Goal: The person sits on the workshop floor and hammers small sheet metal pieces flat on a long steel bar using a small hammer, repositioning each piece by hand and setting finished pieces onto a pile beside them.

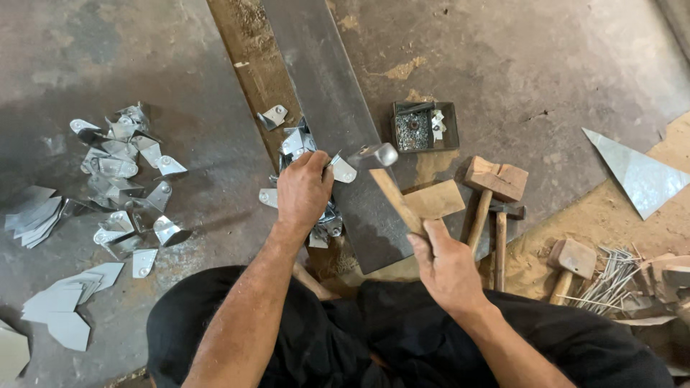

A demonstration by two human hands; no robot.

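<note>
The right hand (447, 266) is closed around the wooden handle of a hammer (388, 179), whose steel head sits up and to its left, just above the steel bar (338, 115). The left hand (303, 190) is curled, pinching a small folded metal piece (342, 169) against that bar, right beside the hammer head. More metal pieces (320, 226) lie under the left hand; wooden mallets (492, 190) rest right of the right hand.

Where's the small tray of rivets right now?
In the head view the small dark metal tray sits on the floor right of the long steel bar, just beyond the wooden mallet and ahead of the right hand.
</note>
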